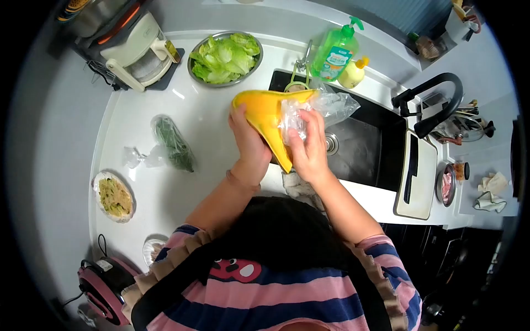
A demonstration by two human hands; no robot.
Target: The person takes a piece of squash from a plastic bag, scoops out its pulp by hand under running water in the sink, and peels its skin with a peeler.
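My left hand is closed on the left side of a bent yellow piece that looks like a tray, held up at the sink's left edge. My right hand pinches crumpled clear plastic film against the tray's right side. More of the clear plastic spreads to the right over the sink. Whatever lies under the film is hidden.
A black sink with a black faucet is at right. Lettuce fills a metal bowl; a bag of greens and a covered plate lie left. A green soap bottle stands behind the sink.
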